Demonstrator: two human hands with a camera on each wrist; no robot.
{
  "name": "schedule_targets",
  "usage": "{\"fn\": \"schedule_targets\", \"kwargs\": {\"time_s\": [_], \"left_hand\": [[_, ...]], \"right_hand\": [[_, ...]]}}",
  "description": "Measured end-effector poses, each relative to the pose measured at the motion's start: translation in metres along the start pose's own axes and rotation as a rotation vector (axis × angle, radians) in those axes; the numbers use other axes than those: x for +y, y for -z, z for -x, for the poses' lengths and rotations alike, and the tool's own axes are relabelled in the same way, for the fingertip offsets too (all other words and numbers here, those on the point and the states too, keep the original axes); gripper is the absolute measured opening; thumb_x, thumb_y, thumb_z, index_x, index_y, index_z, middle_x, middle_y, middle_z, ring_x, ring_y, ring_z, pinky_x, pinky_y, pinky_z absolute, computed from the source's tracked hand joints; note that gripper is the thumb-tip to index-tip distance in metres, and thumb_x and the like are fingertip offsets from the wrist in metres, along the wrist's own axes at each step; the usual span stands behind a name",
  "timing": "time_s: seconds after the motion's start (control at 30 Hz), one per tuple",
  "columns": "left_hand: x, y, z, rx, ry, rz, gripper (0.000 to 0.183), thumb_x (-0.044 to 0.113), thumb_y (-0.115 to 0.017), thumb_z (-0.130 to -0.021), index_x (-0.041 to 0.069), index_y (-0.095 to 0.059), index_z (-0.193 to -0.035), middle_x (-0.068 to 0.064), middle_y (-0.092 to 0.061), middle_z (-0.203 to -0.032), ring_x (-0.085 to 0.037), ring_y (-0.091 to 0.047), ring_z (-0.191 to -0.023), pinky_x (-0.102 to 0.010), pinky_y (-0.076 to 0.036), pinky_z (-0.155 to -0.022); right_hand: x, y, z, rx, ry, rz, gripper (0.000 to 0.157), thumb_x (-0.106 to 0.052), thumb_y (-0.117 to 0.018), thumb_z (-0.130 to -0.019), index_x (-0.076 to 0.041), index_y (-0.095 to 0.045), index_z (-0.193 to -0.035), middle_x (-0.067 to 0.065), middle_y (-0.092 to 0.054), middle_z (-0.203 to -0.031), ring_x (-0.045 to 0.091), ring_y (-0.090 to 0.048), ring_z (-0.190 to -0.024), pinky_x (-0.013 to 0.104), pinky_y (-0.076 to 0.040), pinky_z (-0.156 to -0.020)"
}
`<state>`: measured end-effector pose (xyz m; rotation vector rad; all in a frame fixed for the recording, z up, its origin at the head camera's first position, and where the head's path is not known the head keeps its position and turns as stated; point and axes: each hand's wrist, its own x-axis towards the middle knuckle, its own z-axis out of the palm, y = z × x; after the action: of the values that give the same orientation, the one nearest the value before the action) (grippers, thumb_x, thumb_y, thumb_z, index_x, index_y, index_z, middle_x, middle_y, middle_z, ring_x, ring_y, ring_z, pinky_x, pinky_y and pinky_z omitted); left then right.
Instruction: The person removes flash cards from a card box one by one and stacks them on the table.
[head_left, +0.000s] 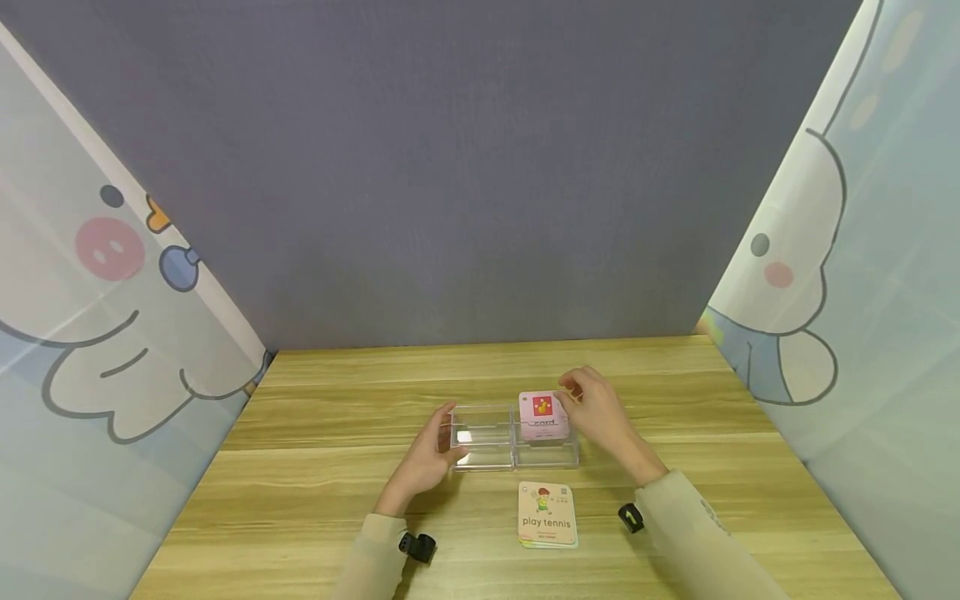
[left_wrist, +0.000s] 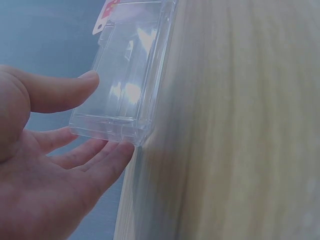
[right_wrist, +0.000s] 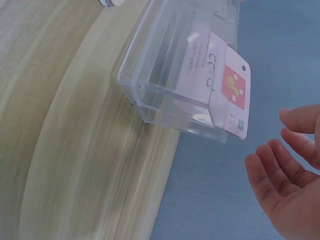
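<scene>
A clear plastic holder with open compartments stands on the wooden table. My left hand grips its left end, thumb at the front and fingers at the side; in the left wrist view the fingertips touch the end wall. A pink card with a red picture and the word "card" stands in the upper right compartment, its top above the rim. Beside its top right corner is my right hand, fingers loosely bent; the right wrist view shows a gap between fingers and card.
In front of the holder lies a small stack of cards, the top one reading "play tennis". A dark grey panel rises behind the table. Cartoon-printed curtains hang at both sides. Black wrist devices sit by the sleeves.
</scene>
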<state>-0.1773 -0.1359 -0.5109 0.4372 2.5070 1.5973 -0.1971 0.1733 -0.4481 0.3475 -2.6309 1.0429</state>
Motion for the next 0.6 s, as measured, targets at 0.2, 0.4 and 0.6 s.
{"fn": "schedule_targets", "kwargs": {"time_s": [0.2,0.4,0.6], "left_hand": [[-0.001,0.000,0.000,-0.003,-0.002,0.003,0.078,0.007,-0.067,-0.098,0.003,-0.022,-0.160,-0.030,-0.037,-0.152,-0.049,-0.039,-0.139,-0.062,-0.036,-0.113],[-0.001,0.000,0.000,-0.003,0.005,0.002,0.078,0.008,-0.067,-0.098,0.005,-0.021,-0.161,-0.028,-0.037,-0.153,-0.048,-0.039,-0.140,-0.062,-0.036,-0.113],[-0.003,0.000,0.000,-0.005,0.001,0.007,0.078,0.008,-0.067,-0.098,0.005,-0.021,-0.161,-0.028,-0.037,-0.153,-0.049,-0.039,-0.139,-0.063,-0.036,-0.113]], "right_hand": [[0.001,-0.003,-0.001,-0.026,-0.017,0.000,0.021,-0.011,-0.075,-0.091,0.000,-0.070,-0.107,0.009,-0.064,-0.098,0.029,-0.062,-0.091,0.043,-0.056,-0.079],[0.006,-0.007,-0.004,-0.036,-0.016,0.002,0.022,-0.009,-0.075,-0.090,0.002,-0.070,-0.108,0.010,-0.064,-0.099,0.030,-0.063,-0.092,0.044,-0.057,-0.081],[0.010,-0.012,-0.006,-0.037,0.017,0.006,0.019,-0.006,-0.075,-0.089,0.002,-0.070,-0.105,0.012,-0.065,-0.101,0.031,-0.063,-0.093,0.046,-0.058,-0.081]]}}
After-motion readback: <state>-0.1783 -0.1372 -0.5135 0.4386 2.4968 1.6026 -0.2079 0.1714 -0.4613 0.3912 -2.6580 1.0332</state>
